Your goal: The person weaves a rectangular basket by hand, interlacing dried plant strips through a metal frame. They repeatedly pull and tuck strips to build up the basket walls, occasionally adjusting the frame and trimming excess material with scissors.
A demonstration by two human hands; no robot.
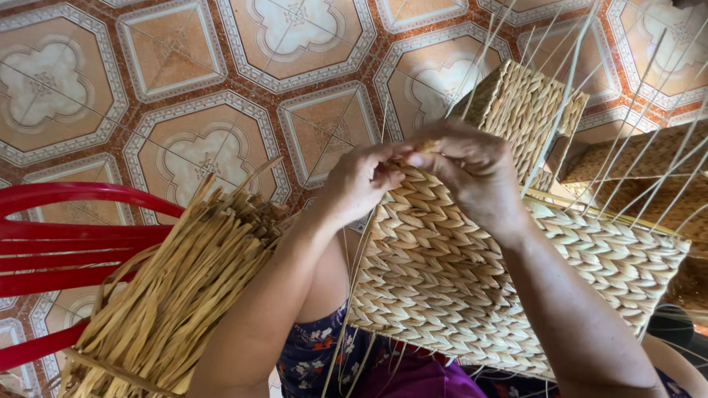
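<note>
My left hand (359,180) and right hand (472,171) meet fingertip to fingertip at the top edge of the basket (472,273), both pinched tight on a strand (413,151) of straw right where the weave ends. The left fingers curl in around it from the left; the right fingers close over it from above, knuckles up, hiding most of the strand.

The basket is a flat-sided box of braided pale straw, tilted across my lap, its woven face turned up toward me and its lower edge over my flowered dress (324,350). Thin bare stakes (590,125) rise from its upper rim and fan out to the top right corner of the view.

Beside my left forearm, touching it, lies a thick bundle (177,295) of loose straw, ends pointing up and right. Behind the bundle at the left edge sits a red chair (66,243). Under everything is the patterned tile floor (184,81). More woven work (634,158) shows at the right edge.
</note>
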